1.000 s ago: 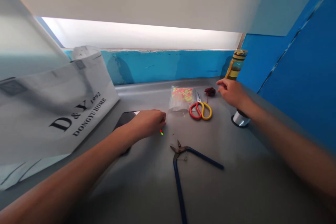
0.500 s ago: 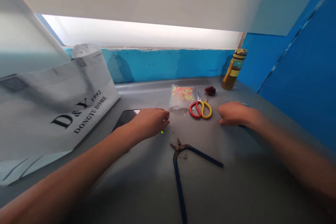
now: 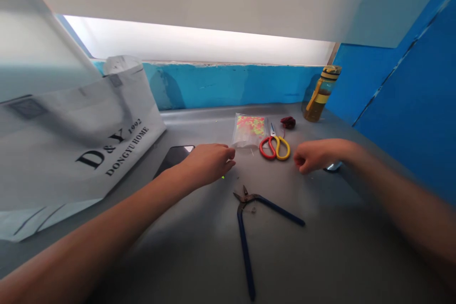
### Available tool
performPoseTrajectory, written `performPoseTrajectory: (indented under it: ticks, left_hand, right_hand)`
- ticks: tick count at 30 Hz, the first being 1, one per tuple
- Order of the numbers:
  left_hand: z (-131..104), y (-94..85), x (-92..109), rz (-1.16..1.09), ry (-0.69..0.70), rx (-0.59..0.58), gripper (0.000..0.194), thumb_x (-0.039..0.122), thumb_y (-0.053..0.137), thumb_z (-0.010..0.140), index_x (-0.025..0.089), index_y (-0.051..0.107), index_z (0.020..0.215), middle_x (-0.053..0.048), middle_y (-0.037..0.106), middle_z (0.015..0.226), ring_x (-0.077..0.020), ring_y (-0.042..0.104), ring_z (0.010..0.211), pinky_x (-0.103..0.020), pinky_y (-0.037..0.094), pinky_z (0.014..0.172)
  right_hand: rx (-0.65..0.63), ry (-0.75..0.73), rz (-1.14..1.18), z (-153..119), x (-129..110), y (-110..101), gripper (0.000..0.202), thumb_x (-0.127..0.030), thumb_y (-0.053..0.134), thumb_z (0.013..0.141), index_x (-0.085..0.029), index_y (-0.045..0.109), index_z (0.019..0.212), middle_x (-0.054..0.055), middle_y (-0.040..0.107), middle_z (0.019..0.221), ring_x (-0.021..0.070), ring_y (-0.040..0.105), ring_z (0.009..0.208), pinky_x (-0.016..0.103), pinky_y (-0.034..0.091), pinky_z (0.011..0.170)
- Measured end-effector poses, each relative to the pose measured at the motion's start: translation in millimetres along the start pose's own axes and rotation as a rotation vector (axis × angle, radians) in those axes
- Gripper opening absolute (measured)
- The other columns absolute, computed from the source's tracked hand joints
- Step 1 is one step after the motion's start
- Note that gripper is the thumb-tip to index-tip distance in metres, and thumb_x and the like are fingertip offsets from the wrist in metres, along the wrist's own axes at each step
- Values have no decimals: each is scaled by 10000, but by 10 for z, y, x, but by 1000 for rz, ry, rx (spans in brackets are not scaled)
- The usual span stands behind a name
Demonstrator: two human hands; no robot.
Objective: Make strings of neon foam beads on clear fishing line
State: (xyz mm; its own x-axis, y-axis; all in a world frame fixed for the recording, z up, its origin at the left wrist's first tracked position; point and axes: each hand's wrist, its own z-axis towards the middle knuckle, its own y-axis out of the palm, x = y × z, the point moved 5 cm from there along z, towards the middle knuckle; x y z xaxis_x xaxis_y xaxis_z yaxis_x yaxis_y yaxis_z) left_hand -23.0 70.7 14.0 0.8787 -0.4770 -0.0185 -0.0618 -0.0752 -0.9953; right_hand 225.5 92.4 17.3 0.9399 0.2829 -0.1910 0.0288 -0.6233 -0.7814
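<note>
My left hand [image 3: 211, 163] hovers over the left-middle of the grey table, fingers curled in and thumb near the index finger. A tiny bright green piece [image 3: 223, 177] lies just below its fingertips. My right hand [image 3: 314, 156] is closed, right of the scissors [image 3: 274, 148] with one red and one yellow handle. Whatever either hand pinches, if anything, is too small or hidden to make out. Blue-handled pliers [image 3: 245, 204] lie spread apart in front of both hands, a small wire ring [image 3: 253, 210] by their joint. Behind is a clear bag of pink and yellow beads [image 3: 251, 126].
A dark phone [image 3: 174, 156] lies partly behind my left forearm. The large white tote bag [image 3: 85, 147] stands at left. Dark red thread [image 3: 288, 122] and a yellow-capped bottle [image 3: 320, 95] are at the back right. A shiny round-edged object [image 3: 333, 166] shows under my right wrist.
My right hand has moved left, closer to the scissors, uncovering more of the shiny object under its wrist. The whole view has shifted slightly. My left hand keeps its curled pose.
</note>
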Motion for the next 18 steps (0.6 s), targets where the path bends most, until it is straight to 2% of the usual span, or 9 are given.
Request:
performPoseTrajectory:
  ticks: [5,8,11,14,16,18]
  left_hand:
    - [-23,-25,79,-82,59,49,289,367,437,945,228,687,981,-65,728,997,-222,659,819,-305,407,633]
    - [-37,-33,138,-127,119,99,284,358,425,959,233,671,1026,-55,718,1023,-210,659,835,-303,421,656]
    - [-49,-41,187,-168,165,106,257,351,446,958,237,663,1036,-52,712,1044,-202,660,857,-295,431,679]
    - [-57,-44,209,-175,174,85,244,355,461,956,232,668,999,-57,711,1038,-204,663,858,-289,425,661]
    - [-59,-44,211,-158,173,86,249,357,457,960,229,668,987,-61,711,1022,-207,663,851,-290,419,650]
    - [-59,-40,206,-142,176,97,250,354,455,962,227,669,984,-63,711,1006,-211,664,852,-293,417,649]
  right_hand:
    - [-242,-108,156,-114,-129,57,71,-156,564,718,-192,618,746,2,650,695,137,561,572,237,368,488]
    - [-289,-112,234,-158,-172,60,48,-168,570,730,-194,597,761,18,684,746,154,605,614,232,392,485]
    - [-134,8,139,-149,-97,-24,60,-191,569,772,-193,629,768,44,699,753,179,626,609,263,421,508]
    - [62,150,-101,-120,-17,-111,132,-163,569,773,-180,650,670,71,680,667,209,636,584,311,441,545]
    - [110,210,-257,-85,4,-107,210,-148,592,758,-173,622,552,91,642,590,240,648,599,332,448,561]
    - [117,247,-312,-41,22,-69,274,-154,622,754,-174,594,482,96,609,538,253,655,603,334,454,563]
